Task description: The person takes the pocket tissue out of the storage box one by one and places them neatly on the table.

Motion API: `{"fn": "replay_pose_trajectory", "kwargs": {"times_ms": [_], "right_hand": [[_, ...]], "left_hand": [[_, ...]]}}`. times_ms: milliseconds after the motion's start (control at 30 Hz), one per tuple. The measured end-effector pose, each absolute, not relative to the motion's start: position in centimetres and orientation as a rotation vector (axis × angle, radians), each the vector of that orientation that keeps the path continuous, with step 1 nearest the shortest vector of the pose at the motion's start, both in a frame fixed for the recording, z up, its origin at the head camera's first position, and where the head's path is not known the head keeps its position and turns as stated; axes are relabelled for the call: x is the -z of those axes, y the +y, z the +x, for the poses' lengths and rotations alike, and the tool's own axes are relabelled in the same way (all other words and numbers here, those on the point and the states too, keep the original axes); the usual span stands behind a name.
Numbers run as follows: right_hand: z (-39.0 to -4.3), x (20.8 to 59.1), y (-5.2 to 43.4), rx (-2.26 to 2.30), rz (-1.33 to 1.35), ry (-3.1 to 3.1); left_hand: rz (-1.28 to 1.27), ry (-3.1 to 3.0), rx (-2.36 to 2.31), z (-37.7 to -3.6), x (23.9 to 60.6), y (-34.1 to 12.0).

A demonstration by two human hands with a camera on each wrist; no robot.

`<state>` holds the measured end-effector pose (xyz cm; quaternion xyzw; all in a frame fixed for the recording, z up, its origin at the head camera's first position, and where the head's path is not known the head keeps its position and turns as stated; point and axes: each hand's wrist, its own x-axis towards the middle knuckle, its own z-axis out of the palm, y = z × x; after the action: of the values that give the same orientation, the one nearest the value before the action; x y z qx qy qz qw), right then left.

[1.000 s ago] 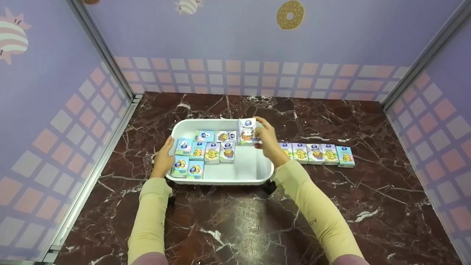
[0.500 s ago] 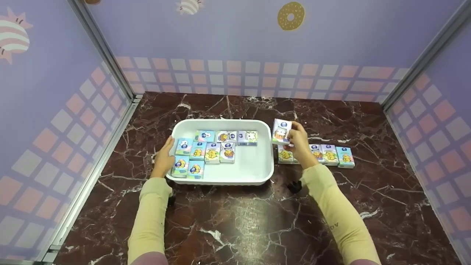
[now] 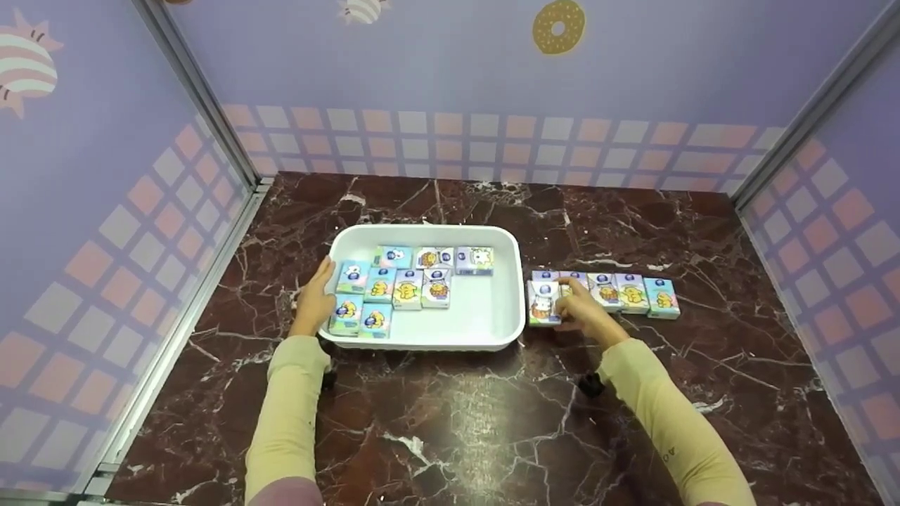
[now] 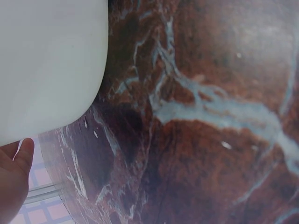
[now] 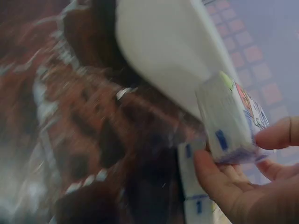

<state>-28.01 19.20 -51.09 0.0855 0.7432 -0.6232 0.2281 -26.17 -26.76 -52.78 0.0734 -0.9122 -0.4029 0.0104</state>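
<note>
A: Where is the right hand (image 3: 587, 315) gripping?
B: It is pinching a small carton (image 3: 543, 303) (beside the white tray (image 3: 506, 330)); the left hand (image 3: 313, 301) is resting flat-fingered against the tray's side

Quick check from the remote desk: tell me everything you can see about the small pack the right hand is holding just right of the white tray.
The small pack is a little rectangular packet with a pale, glossy-looking wrapper, a blue round logo near its top and a cartoon figure printed below. The right hand pinches it between thumb and fingers; the right wrist view shows it tilted and seemingly just above the marble table. It sits at the left end of the row of packs, close beside the white tray but apart from its wall.
</note>
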Motion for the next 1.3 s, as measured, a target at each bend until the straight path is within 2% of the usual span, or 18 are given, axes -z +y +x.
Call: {"fn": "replay_pose_trajectory", "kwargs": {"times_ms": [467, 1000, 1300], "right_hand": [[-27.2, 52.9, 20.9, 1.422, 0.141, 2.108], [-26.5, 53.4, 20.6, 1.541, 0.305, 2.128], [-26.6, 53.1, 20.9, 1.462, 0.332, 2.169]], "left_hand": [[0.174, -2.851, 1.146, -26.3, 52.7, -26.8], [0.178, -2.83, 1.203, -26.3, 52.8, -26.8], [0.185, -2.841, 1.211, -26.2, 53.0, -26.8]]}}
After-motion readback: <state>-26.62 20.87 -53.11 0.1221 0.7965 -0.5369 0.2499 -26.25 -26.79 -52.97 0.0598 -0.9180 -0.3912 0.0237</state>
